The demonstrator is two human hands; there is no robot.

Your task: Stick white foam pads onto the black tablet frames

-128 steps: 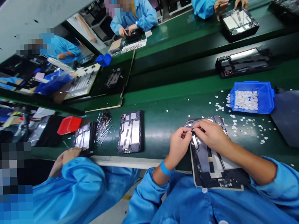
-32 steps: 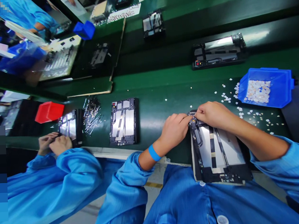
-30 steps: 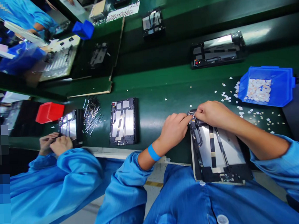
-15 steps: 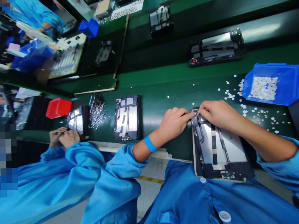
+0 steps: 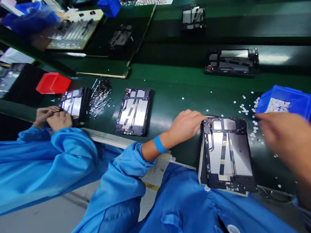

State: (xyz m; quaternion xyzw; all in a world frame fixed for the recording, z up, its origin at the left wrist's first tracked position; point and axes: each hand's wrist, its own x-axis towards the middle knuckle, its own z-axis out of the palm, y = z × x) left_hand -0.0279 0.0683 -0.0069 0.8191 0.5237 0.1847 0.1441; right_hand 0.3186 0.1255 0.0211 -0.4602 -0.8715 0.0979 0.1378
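Observation:
An opened tablet [image 5: 229,154] with bare silver battery cells lies at the bench edge in front of me, slightly turned, on a pale board that shows along its left side. My left hand [image 5: 186,126], with a blue band at the wrist, has its fingers bent together at the tablet's upper left corner. Over to the right, my right hand [image 5: 290,135] is smeared by motion. It hovers apart from the tablet, beside loose white pieces [image 5: 253,135] and just in front of a blue bin [image 5: 297,98] of such pieces. Whether its fingers hold anything is hidden.
More opened tablets stand on the green bench: one stack [image 5: 135,112] left of me, one tablet [image 5: 232,62] farther back. A co-worker's hands [image 5: 55,118] work at a tablet on the left, near thin strips [image 5: 101,96] and a red bin [image 5: 53,83].
My right hand has left the tablet's upper edge and moved right towards the blue bin. My left hand stays at the tablet's corner. The camera view has shifted.

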